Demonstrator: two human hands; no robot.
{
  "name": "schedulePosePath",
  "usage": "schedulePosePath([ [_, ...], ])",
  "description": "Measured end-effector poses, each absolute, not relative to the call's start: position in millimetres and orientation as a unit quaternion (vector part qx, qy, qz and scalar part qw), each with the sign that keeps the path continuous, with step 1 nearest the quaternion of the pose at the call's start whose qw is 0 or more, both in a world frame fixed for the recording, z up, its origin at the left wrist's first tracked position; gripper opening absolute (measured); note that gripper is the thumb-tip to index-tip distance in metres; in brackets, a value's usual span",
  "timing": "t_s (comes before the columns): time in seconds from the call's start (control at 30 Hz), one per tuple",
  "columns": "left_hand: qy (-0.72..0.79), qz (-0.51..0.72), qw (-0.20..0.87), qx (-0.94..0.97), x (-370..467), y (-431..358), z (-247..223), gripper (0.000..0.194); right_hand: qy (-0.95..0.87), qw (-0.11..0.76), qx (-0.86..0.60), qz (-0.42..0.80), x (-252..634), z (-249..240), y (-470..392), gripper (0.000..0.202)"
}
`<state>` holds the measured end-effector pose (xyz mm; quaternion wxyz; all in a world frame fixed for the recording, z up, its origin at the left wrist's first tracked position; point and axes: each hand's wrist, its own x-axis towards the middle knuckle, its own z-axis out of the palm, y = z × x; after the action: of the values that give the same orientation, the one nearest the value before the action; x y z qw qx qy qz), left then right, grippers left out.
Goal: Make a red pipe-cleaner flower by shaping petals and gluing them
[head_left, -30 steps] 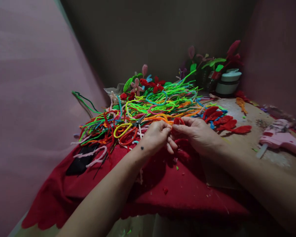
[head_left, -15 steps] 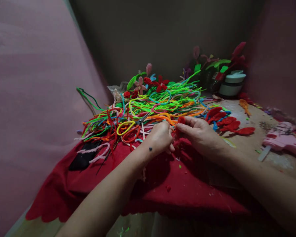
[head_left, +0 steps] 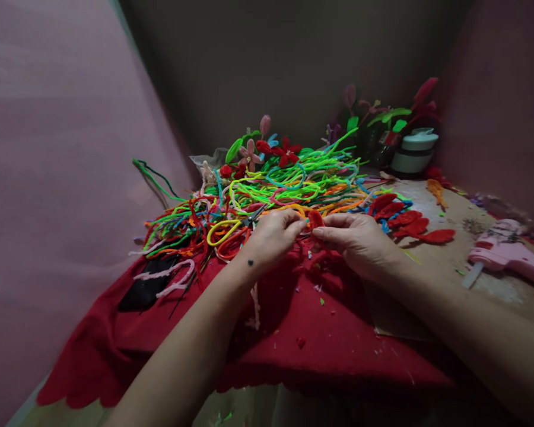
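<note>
Between my two hands is a red fuzzy pipe-cleaner petal [head_left: 314, 220], held above the front of the table. My right hand [head_left: 358, 240] pinches it from the right between thumb and fingers. From the other side, my left hand [head_left: 276, 234] has its fingertips closed at the petal's left edge. Just beyond my left hand lie scissors [head_left: 225, 231] with one yellow and one red-orange handle loop. A large heap of loose pipe cleaners [head_left: 293, 184], mostly green, orange and red, spreads behind both hands. Several finished red petals [head_left: 412, 222] with blue stems rest right of my right hand.
A pink glue gun [head_left: 507, 252] lies at the right. A black phone [head_left: 145, 290] is at the left under a pink pipe cleaner. Pipe-cleaner flowers [head_left: 287, 152] and a lidded jar [head_left: 413, 151] stand at the back. Red cloth [head_left: 338, 338] covers the front edge.
My left hand has turned and risen, its fingers now meeting the red petal's left side. The petal and my right hand have shifted slightly; the view has drifted a little.
</note>
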<state>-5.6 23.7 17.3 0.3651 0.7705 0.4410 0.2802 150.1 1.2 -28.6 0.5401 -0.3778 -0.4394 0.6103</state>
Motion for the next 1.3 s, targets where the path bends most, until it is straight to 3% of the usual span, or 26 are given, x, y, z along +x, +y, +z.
schedulePosePath([
  [0.13,0.399,0.315,0.499,0.701,-4.6,20.3,19.4,0.015,-0.456,0.524,-0.38,0.611,150.1,-27.9,0.7,0.019],
  [0.4,0.376,0.357,0.544,0.66,-5.2,24.7,10.3,0.021,-0.482,0.506,-0.394,0.597,153.1,-29.0,1.8,0.016],
  [0.63,0.409,0.333,0.401,0.749,-7.5,24.9,15.9,0.008,-0.577,0.457,-0.47,0.488,155.4,-23.5,-0.9,0.007],
  [0.9,0.443,0.369,0.383,0.721,4.4,17.4,6.3,0.009,-0.585,0.429,-0.516,0.456,152.1,-16.2,-4.6,0.013],
  [1.3,0.461,0.361,0.131,0.8,1.4,23.8,2.7,0.017,-0.443,0.517,-0.444,0.583,148.3,-18.8,-4.9,0.013],
])
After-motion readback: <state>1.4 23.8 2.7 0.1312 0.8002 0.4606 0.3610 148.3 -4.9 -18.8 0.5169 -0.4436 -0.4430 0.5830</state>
